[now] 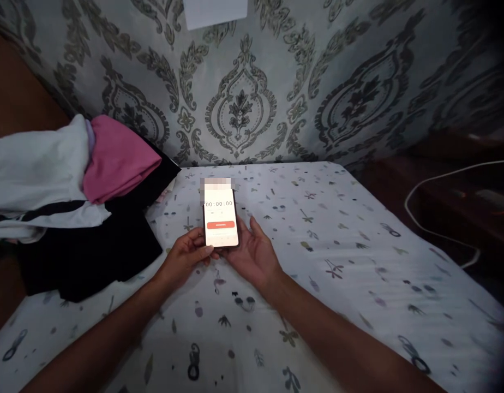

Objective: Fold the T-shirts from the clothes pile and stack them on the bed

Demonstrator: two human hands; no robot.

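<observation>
Phone (221,221) with a lit screen is between the two hands, above the middle of the bed sheet (334,305), which is white and has small prints of leaves and other figures. The left hand (181,261) grips the phone at its lower left corner, with the thumb on the front edge and the other fingers at the side and behind. The right hand (256,255) is open, palm up, and supports the phone from the lower right; its thumb stands apart and some fingers are hidden behind the phone. The screen shows 00:00:00 and one red button (220,225) below; its top is blurred by squares.

On the left side lie a pink cloth (117,158), a light grey cloth (39,161) and a black cloth (92,262), close together. Behind is the patterned wall (241,109). At right, a white cable (430,226) makes a curve.
</observation>
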